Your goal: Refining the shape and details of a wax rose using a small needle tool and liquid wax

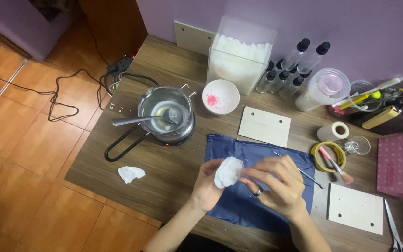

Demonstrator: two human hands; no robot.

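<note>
A: Your left hand (207, 184) grips a crumpled white tissue wad (228, 171) above the blue cloth (239, 205).

B: Your right hand (278, 184) pinches a thin metal tool (304, 173), its grasped end hidden.

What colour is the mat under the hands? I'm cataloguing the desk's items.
Dark blue; the mat shows best in the head view, under both hands.

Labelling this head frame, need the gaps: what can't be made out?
- White lump: its make and far side, wrapped by left hand and right hand.
- Right-hand fingers: grip on the thin tool hidden by the hand itself.
- Scissors: cut off by the bottom edge.
- Pot: contents unclear under glare.
- Clutter at right edge: too small and blurred.
</note>
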